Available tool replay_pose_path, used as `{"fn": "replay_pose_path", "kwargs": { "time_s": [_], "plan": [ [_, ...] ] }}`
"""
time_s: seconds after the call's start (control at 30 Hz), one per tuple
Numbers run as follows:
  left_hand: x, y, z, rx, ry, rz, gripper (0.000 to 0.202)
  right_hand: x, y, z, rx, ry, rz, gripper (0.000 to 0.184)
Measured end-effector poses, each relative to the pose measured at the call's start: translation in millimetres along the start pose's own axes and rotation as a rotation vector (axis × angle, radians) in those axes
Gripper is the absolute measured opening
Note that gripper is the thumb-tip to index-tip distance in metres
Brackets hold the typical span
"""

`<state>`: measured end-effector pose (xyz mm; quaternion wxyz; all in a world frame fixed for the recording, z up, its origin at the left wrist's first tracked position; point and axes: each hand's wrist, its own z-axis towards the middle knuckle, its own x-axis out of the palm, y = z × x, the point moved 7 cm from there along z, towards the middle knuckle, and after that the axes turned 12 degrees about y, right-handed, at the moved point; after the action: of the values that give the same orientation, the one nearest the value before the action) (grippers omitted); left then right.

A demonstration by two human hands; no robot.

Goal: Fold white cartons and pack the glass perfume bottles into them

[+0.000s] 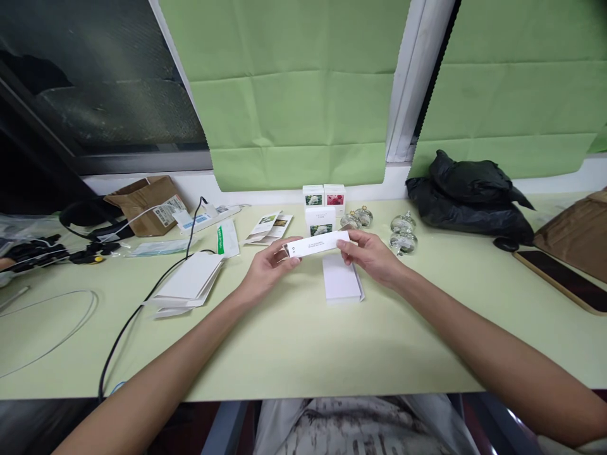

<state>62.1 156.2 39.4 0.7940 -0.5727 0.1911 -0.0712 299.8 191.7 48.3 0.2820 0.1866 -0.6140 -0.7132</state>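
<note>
My left hand and my right hand hold a narrow white folded carton between them, above the table. Small dark print runs along its face, and its left end tilts slightly down. The left fingers pinch one end; the right thumb presses on the other. Just below, a stack of white flat cartons lies on the table. Behind the held carton stand small white boxes with flower pictures, one with white flowers in front and one with red flowers at the back.
Round glass bottles stand to the right of the boxes. White folded cartons and printed leaflets lie left. A black cable crosses the table. Black plastic bags, a phone and a brown box flank the work area.
</note>
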Motion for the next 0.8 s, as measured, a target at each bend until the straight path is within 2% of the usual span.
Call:
{"fn": "replay_pose_path", "kwargs": {
  "time_s": [0.23,0.5,0.57,0.7,0.8],
  "plan": [
    [12.8,-22.5,-2.5,0.062,-0.005,0.019,0.048,-3.5,0.0,-0.7,0.007,0.034,0.14,0.031],
    [21.7,-25.6,-2.3,0.09,-0.01,0.019,0.039,-10.8,-4.3,-0.3,0.023,0.015,0.241,0.026],
    [20.2,-24.9,-2.5,0.086,-0.051,0.022,0.038,-9.6,-3.4,-0.4,0.012,0.026,0.257,0.024],
    [10.7,-18.2,-4.6,0.054,-0.22,-0.048,0.042,-10.7,-1.3,-0.3,-0.019,0.019,0.245,0.024],
    [12.7,-12.6,-4.2,-0.006,-0.213,-0.097,0.052,-13.2,-1.3,0.3,-0.034,0.002,0.223,0.026]
  ]
}}
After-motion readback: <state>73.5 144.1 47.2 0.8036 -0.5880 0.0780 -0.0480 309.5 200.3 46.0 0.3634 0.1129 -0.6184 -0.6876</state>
